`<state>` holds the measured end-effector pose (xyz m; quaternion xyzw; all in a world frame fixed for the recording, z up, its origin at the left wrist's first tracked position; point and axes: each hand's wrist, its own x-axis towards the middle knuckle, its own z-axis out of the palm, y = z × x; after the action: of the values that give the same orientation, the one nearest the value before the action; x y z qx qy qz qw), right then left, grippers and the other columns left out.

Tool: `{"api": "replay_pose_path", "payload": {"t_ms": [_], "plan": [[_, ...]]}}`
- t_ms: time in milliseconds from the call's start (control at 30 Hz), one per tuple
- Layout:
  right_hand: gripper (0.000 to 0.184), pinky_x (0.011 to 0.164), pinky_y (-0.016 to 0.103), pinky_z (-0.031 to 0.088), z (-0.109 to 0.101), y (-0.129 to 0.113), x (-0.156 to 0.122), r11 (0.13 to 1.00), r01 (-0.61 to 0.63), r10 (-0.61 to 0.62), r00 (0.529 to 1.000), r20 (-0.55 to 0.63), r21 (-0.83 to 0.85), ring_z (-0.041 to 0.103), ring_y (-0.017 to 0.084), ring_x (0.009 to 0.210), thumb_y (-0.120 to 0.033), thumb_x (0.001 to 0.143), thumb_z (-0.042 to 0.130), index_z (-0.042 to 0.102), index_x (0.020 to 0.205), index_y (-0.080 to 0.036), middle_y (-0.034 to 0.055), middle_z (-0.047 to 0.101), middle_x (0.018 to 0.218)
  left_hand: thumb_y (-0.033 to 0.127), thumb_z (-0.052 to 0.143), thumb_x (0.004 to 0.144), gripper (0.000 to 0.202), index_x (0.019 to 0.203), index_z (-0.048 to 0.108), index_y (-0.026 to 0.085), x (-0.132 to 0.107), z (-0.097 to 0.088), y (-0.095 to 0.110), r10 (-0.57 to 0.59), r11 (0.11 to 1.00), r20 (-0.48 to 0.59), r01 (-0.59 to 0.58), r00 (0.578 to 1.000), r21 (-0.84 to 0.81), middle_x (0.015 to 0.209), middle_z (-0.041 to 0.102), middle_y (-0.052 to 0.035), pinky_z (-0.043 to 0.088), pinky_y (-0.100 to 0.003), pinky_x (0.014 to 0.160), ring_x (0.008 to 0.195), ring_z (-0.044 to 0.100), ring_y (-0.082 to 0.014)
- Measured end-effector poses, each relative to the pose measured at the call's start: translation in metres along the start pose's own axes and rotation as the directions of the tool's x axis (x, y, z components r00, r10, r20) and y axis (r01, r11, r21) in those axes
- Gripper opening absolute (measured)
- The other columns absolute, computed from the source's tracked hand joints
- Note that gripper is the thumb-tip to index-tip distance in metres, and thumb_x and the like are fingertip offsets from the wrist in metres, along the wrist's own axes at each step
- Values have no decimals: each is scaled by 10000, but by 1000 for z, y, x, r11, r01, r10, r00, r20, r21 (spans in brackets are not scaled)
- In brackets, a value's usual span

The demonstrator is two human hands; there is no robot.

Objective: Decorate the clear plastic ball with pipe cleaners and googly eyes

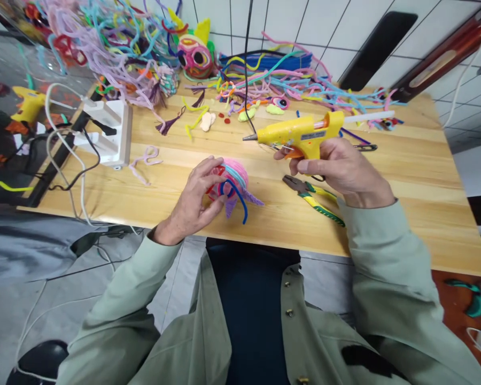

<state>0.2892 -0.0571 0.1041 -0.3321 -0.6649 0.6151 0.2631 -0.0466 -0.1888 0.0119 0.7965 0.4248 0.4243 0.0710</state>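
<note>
Glue gun [288, 131] held up over the surface [176, 195], gripped around its handle by the right hand [340, 166]; whether the trigger [294, 154] is squeezed cannot be told. The nozzle is pointed to the left, held clear of the pink ball-shaped piece [237, 170], which is set near the front edge. There, the ball is clasped by the left hand [196, 195], fingers arched over its top and side, thumb tucked below. A dark blue strip [242, 206] is seen curling off its front, with purple fuzzy flaps [254, 198] stuck out beside it. By the look of it, the ball is being steadied for a gluing step, though no fresh glue can be made out on it. For the next move, a firm hold on the ball, a nozzle brought close to the join and fingertips kept off the hot metal would be called for. Pliers [318, 207] are left lying beneath the right hand, and bright fuzzy stems [264, 85] are strewn along the back. And the writing? A small grey label [313, 135] is carried on the gun's side, but its print is too small to be read; no brand can be made out.
</note>
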Motion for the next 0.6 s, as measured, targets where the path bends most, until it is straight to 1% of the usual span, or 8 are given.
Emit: {"api": "replay_pose_path", "payload": {"t_ms": [100, 233, 367, 500, 600], "plan": [[242, 698, 337, 565, 5, 0, -6, 999, -38, 39, 999, 33, -30, 652, 192, 814, -372, 922, 949, 880, 1128, -266, 40, 836, 1119, 277, 704, 1130, 448, 1552, 558, 313, -1, 3, -1, 21, 999, -14, -20, 1000, 45, 1740, 606, -165, 508, -718, 1362, 1701, 543, -369], [300, 673, 332, 535, 11, -1, -11, 998, -43, 44, 998, 35, -38, 628, 176, 777, -378, 933, 942, 874, 1208, -282, 27, 849, 1176, 302, 688, 1129, 449, 1551, 535, 322, -2, 5, 0, 15, 997, -25, -14, 1000, 70, 1719, 623, -152, 505, -743, 1350, 1677, 564, -381], [328, 757, 366, 589, 15, -4, -12, 993, -74, 78, 996, 43, -96, 721, 235, 914, -384, 918, 943, 890, 1231, -300, 29, 875, 1187, 328, 705, 1132, 477, 1570, 517, 316, -3, 4, 2, -12, 999, -26, 13, 1000, 45, 1716, 623, -153, 499, -713, 1368, 1684, 556, -372], [268, 924, 420, 658, 17, -4, -10, 990, -60, 73, 992, 106, -125, 790, 282, 1087, -421, 940, 918, 908, 1174, -290, 51, 891, 1193, 357, 678, 1145, 529, 1637, 484, 336, -4, 3, 2, -28, 999, -9, 29, 1000, 46, 1724, 617, -142, 487, -713, 1377, 1687, 550, -381], [261, 978, 442, 682, 19, -3, -9, 990, -41, 61, 988, 143, -139, 813, 291, 1138, -443, 936, 922, 909, 1146, -290, 56, 898, 1178, 350, 673, 1144, 513, 1630, 512, 346, -6, 4, 1, -17, 999, -19, 17, 1000, 43, 1722, 619, -139, 490, -720, 1369, 1679, 556, -384]]}}
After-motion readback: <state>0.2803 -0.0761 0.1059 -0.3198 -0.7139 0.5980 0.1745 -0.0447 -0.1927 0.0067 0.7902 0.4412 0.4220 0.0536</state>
